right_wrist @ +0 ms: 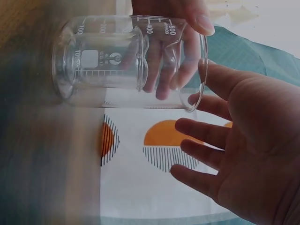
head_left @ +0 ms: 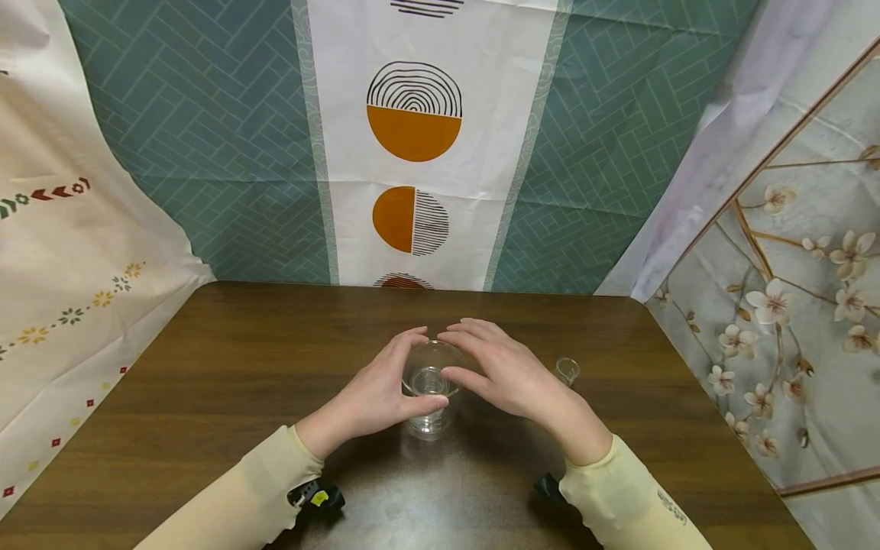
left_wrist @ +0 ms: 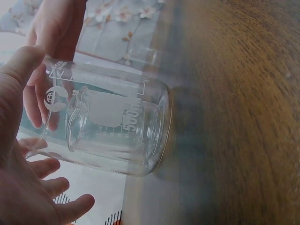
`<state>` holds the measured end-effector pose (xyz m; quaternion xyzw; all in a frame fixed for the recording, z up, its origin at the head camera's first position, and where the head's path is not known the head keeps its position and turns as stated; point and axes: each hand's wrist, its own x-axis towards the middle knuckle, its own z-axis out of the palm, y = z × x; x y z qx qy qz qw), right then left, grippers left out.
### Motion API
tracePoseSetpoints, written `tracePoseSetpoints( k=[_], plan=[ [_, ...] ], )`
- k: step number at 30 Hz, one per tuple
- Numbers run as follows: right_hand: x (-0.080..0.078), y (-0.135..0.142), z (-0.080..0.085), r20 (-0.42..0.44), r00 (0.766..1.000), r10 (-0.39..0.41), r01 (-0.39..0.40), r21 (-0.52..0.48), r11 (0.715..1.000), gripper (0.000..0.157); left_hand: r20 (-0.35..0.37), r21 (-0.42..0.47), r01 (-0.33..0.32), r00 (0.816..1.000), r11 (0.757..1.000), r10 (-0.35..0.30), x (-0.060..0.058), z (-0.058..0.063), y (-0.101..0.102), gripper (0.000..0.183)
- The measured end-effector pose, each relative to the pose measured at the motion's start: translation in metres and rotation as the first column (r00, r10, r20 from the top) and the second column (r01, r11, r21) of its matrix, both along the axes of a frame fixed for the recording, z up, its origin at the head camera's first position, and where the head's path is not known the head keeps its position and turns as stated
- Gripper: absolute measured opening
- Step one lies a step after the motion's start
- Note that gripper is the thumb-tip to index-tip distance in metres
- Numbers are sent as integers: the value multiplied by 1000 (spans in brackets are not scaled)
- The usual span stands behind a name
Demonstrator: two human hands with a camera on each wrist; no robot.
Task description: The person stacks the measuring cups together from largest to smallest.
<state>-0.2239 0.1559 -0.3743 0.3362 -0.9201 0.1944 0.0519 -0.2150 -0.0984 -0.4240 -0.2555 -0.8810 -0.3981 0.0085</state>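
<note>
A large clear glass beaker (head_left: 425,426), marked 500 ml, stands upright on the table with a smaller glass beaker (right_wrist: 101,61) inside it. My left hand (head_left: 374,393) spans its rim from the left, thumb on the near side and index finger on the far side. The other left fingers spread loosely along the glass in the left wrist view. From the right, my right hand (head_left: 505,370) sits close to the rim, its fingers apart and fairly straight. In the right wrist view its thumb and index finger appear to meet the rim.
Another small clear glass vessel (head_left: 567,370) stands on the brown wooden table (head_left: 275,336), just beyond my right wrist. Patterned cloths hang behind the table (head_left: 415,145) and along both sides. Dark wrist devices (head_left: 323,496) sit below the sleeves.
</note>
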Motion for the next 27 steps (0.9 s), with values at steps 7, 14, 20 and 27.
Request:
tracePoseSetpoints(
  k=[7, 14, 20, 27],
  plan=[
    [0, 2, -3, -2, 1000, -4, 4, 25, 1000, 57, 2, 0, -2, 1000, 1000, 2, 0, 0, 0, 104],
    [1, 3, -4, -37, 999, 16, -15, 24, 1000, 59, 2, 1, 1, 1000, 1000, -1, 0, 0, 0, 105],
    [2, 5, -5, -43, 999, 12, -10, 33, 999, 61, -1, 1, -1, 1000, 1000, 1, 0, 0, -1, 105],
    [1, 9, -9, -48, 999, 13, -12, 26, 1000, 66, -7, 2, 2, 1000, 1000, -2, 0, -1, 0, 102]
  ],
)
